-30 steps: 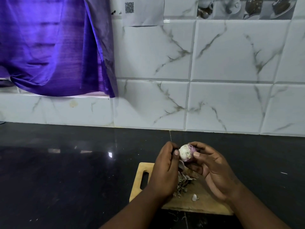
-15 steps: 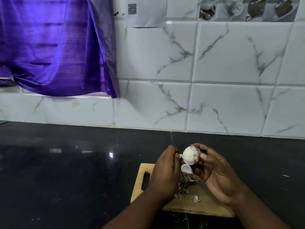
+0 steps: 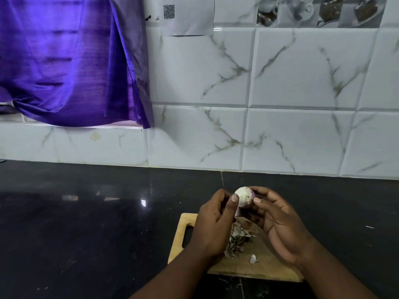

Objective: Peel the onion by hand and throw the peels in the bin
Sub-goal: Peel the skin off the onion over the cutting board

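1. Onion (image 3: 243,196) first: it is small and round, held up in the air in the lower middle of the frame, just above the top edge of the cutting board (image 3: 269,266). Its top looks white and bare, and some purple skin shows lower down.
2. The right hand (image 3: 280,225) wraps its fingers and thumb around the onion from the right. I think this keeps it from turning while the skin comes off.
3. The left hand (image 3: 212,225) has curled fingers. Its thumb presses on the onion's left side and seems to pinch a loose strip of skin (image 3: 237,212) that hangs down, ready to be pulled.
4. Under the hands, a pile of peels (image 3: 236,240) lies on the board, with one small white bit (image 3: 253,258) near it at the bottom. Holding the onion over the board likely lets the bits drop in one place, not on the dark counter (image 3: 86,223).
5. I cannot see a bin anywhere, so the peels have not been thrown away yet. The job looks partly done.
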Available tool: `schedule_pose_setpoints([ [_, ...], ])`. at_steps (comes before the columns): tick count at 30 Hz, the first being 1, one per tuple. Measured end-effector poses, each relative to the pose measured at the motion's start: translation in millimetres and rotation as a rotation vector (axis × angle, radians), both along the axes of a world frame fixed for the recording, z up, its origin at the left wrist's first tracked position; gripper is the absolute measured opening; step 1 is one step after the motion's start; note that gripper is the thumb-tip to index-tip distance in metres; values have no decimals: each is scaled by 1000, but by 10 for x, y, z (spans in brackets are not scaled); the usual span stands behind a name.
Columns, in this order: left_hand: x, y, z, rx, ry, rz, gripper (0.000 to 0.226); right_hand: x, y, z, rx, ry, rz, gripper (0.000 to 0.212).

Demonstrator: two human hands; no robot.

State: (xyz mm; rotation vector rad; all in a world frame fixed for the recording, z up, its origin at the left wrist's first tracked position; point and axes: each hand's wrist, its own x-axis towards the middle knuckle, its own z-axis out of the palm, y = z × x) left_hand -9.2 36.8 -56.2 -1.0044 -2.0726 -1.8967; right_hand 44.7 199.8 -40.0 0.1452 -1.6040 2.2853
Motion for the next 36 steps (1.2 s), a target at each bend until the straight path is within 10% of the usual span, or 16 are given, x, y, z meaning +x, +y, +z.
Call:
schedule_pose_setpoints([
  [31, -46, -51, 6, -158, 180, 103, 12, 60, 77, -40, 212, 47, -21, 37],
  [36, -53, -43, 22, -69, 92, 87, 19, 53, 88, -48, 194, 26, 12, 66],
])
